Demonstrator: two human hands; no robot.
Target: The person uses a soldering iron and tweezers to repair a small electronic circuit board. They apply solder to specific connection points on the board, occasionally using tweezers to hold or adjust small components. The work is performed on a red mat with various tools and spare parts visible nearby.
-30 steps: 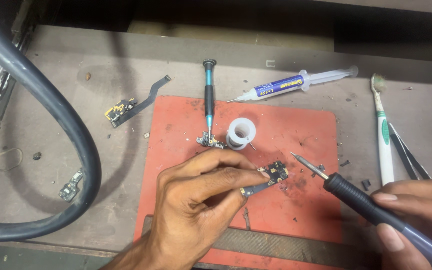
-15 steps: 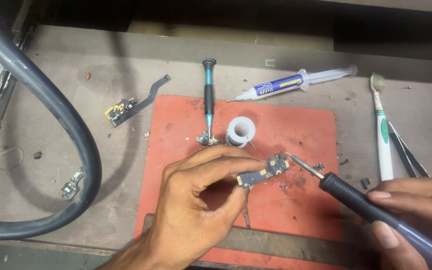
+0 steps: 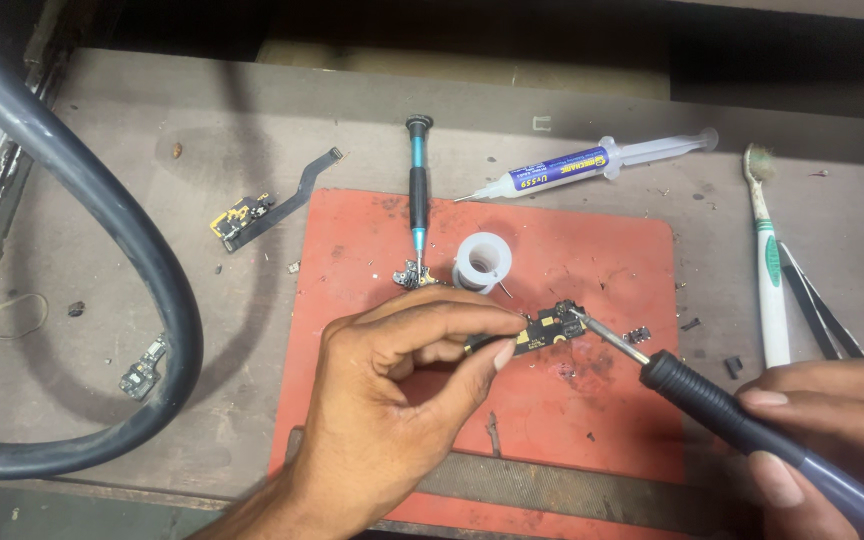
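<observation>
Closest to the person, the right hand (image 3: 837, 425) is gripping the dark handle of a soldering iron (image 3: 712, 400), fingers wrapped tightly around it. A second ago its metal tip was hanging in the air well short of the part; now it is touching the far end of the small circuit board (image 3: 550, 328), so the two are meeting where before there was a gap. The left hand (image 3: 402, 390) is pinching that board between thumb and forefinger, the other fingers curled under, and is holding it just above the red work mat (image 3: 352, 300), slightly lower and further right than a moment back. From where I stand, that contact looks like heat going into a joint at the board's end, though the exact spot is too small to make out.

Beyond the hands, a spool of solder wire (image 3: 481, 262) is standing on the mat, and a teal-handled screwdriver (image 3: 417, 190) is lying with its tip down by some tiny parts. Further back a syringe of paste (image 3: 582, 168) is resting on the bench; a toothbrush (image 3: 767, 260) is lying to the right, a thick grey hose (image 3: 122, 230) curving along the left.
</observation>
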